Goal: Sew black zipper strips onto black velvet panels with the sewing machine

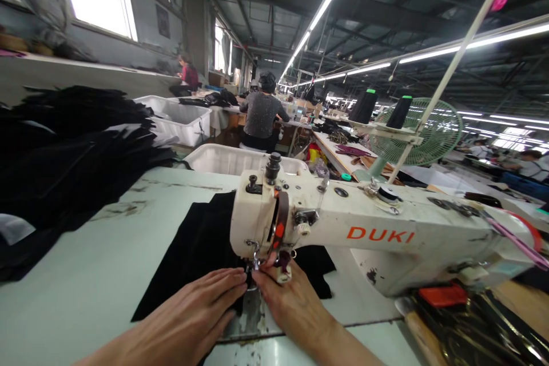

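Observation:
A white sewing machine [317,211] marked DUKI stands on the pale table. Under its needle and presser foot [252,274] lies a piece of black fabric [193,246], spreading out to both sides. My left hand [206,303] rests flat on the fabric, its outstretched fingertips just left of the foot. On the other side, my right hand [287,294] has thumb and forefinger drawn together close beside the foot, on the fabric. The machine head partly hides its other fingers.
A heap of black fabric pieces [77,154] covers the table's left side. Behind the machine are white plastic bins [180,120], thread cones [363,107] and a green fan [433,131]. A box of zippers [472,320] sits at right. Another person [263,114] sits ahead.

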Available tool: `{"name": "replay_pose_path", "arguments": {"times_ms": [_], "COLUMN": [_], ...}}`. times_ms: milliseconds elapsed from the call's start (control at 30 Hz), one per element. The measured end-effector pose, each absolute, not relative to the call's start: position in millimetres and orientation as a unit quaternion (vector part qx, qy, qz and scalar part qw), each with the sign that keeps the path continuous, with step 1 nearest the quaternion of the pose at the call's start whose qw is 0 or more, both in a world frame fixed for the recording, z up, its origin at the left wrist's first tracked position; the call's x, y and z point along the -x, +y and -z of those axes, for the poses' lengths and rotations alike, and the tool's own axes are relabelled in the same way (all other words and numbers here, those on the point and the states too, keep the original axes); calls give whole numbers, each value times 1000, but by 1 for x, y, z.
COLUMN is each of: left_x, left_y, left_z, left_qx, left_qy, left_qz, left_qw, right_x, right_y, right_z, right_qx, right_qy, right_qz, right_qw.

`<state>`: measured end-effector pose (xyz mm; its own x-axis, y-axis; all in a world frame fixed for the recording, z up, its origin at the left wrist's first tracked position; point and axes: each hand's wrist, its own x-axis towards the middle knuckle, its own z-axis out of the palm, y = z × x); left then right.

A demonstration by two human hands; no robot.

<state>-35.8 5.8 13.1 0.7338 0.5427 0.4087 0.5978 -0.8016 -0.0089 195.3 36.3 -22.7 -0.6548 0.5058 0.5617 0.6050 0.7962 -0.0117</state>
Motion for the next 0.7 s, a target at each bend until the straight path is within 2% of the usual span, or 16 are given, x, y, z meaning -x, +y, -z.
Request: {"name": "replay_pose_path", "arguments": {"times_ms": [133,300,433,700], "left_x": [25,24,28,28], "left_y": [8,15,19,21], "left_z": [-13,-5,0,3], "left_qx": [917,884,848,807], "left_qy": [-310,-384,-438,-479], "left_qz": [249,257,265,278], "left_qw": [-3,-71,-135,-207], "right_x": [-190,-193,-193,-188], "right_y": [36,34,34,35], "right_z": [19,15,14,13], "right_qx": [323,305,308,309], "right_qy": [-897,-883,-882,-877], "right_qz": [100,130,126,112], "right_qw": [284,332,333,349]}}
